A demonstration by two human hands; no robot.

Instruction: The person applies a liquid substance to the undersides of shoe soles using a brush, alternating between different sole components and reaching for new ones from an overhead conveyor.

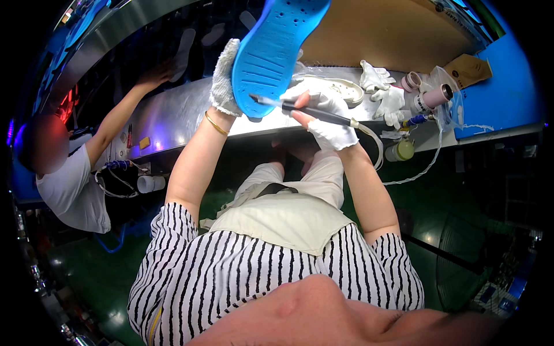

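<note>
My left hand (224,81), in a white knitted glove, grips the side of a blue shoe sole (265,66) raised above the bench. Its grooved and dotted face is turned toward me, and the upper end runs out of view. In my right hand (332,124) is a slim black-handled brush (323,115), with a pale tube at its back end. The brush tip lies against or just over the sole's lower end; contact is hard to tell. White cloth covers part of my right hand, while some fingertips are bare. Behind it a cream shoe (344,91) rests on the bench.
The metal bench (164,127) runs across in front of me. White gloves (388,104), a pink bottle (437,96) and a green-lidded jar (400,151) are at right. A co-worker's arm (118,118) reaches over a dark surface holding sole-shaped pieces at left.
</note>
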